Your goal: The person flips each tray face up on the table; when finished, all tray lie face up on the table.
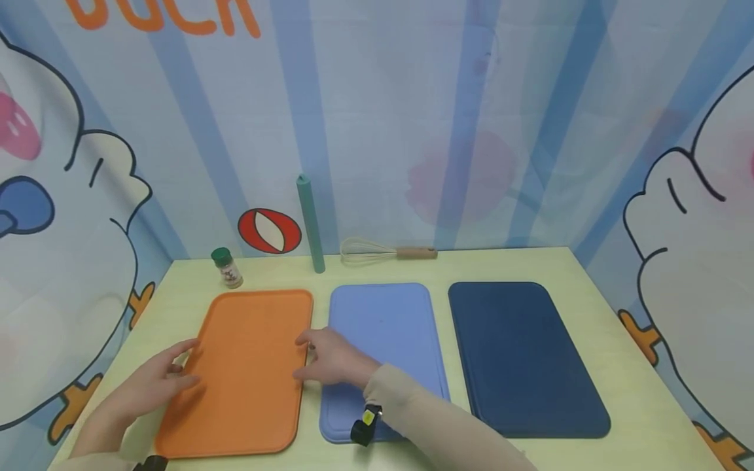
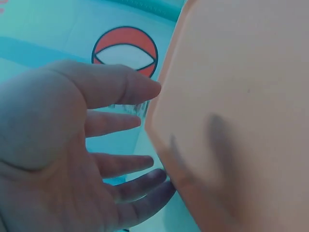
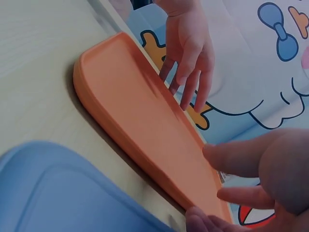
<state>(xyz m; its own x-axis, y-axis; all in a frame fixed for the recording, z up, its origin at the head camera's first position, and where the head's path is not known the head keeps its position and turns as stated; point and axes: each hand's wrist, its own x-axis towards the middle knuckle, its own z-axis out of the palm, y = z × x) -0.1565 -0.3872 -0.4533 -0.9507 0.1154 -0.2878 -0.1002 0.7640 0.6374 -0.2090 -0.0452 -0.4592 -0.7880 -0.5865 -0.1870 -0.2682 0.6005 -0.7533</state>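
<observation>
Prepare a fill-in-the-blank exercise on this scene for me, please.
The left hand and right hand flank the ____ tray.
Counting from the left, the light-blue tray comes ____.
The lid on the seasoning jar is ____.
The whisk lies to the ____ of the green stick.
Missing words: orange; second; green; right.

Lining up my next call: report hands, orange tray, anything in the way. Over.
Left hand, right hand open. Orange tray between them. No obstruction seen; light-blue tray lies alongside.

The left tray (image 1: pixel 250 379), middle tray (image 1: pixel 383 320) and right tray (image 1: pixel 524 366) are lying abreast on the bench (image 1: pixel 595 347) — a jar (image 1: pixel 227 267), a stick (image 1: pixel 311 226) and a whisk (image 1: pixel 406 253) are sitting behind, left to right.
</observation>
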